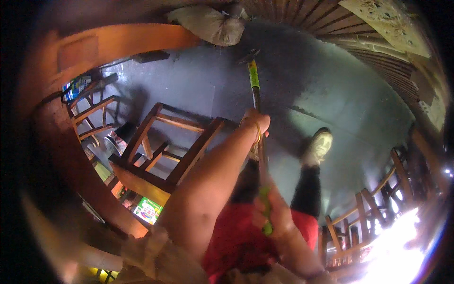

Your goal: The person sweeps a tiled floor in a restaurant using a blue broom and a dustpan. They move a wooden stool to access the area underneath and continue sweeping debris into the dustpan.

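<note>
A long-handled floor tool, probably a mop, reaches away from me across the grey floor. Its dark pole has a lime-green sleeve at the far end, above a thin dark head that is blurred. My left hand grips the middle of the pole and wears a yellow bangle at the wrist. Closer to my body, my right hand is wrapped around the green grip at the near end. Below the pole are my red garment, dark trousers and a light shoe.
An upturned wooden stool stands by my left forearm, with another wooden frame beyond. An orange-brown wooden table curves along the left. A pale sack sits ahead. Wooden chairs line the right, near bright glare.
</note>
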Action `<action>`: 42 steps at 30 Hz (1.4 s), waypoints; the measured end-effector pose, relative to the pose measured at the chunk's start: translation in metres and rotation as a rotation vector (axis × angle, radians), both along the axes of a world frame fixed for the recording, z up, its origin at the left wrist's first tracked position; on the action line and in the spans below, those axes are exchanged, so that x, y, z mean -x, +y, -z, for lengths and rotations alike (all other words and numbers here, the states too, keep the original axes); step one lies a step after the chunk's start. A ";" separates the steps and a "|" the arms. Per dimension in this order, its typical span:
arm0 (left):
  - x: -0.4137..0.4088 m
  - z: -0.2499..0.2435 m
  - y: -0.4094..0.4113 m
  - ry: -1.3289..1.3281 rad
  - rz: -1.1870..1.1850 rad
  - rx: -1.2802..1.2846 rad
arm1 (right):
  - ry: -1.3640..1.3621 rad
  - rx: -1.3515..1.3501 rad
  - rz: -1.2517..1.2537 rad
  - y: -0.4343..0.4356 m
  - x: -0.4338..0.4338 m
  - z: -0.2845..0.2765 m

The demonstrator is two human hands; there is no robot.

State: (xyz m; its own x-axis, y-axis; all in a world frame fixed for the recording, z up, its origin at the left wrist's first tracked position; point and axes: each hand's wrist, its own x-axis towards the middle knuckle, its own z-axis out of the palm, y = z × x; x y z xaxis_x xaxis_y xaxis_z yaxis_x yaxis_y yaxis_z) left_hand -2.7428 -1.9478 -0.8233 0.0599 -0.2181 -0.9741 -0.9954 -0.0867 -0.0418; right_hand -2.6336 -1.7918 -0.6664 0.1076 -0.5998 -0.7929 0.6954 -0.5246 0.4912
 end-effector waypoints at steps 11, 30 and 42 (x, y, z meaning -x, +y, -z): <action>-0.089 0.052 -0.010 0.347 -0.707 0.217 | 0.084 0.123 -0.435 0.016 0.043 0.022; -0.136 0.046 -0.250 0.060 -0.781 0.118 | 0.058 0.276 -0.444 -0.182 0.030 0.053; -0.151 0.009 -0.247 0.051 -0.774 -0.355 | 0.013 0.202 -0.422 -0.208 0.005 -0.014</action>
State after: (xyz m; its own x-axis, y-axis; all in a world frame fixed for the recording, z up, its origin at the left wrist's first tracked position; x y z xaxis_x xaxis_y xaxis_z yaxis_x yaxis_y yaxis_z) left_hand -2.5916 -2.1948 -0.8325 0.0204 0.1850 -0.9825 -0.6627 -0.7333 -0.1519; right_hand -2.6386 -1.9995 -0.6527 0.3662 -0.6482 -0.6676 0.8339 -0.0898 0.5446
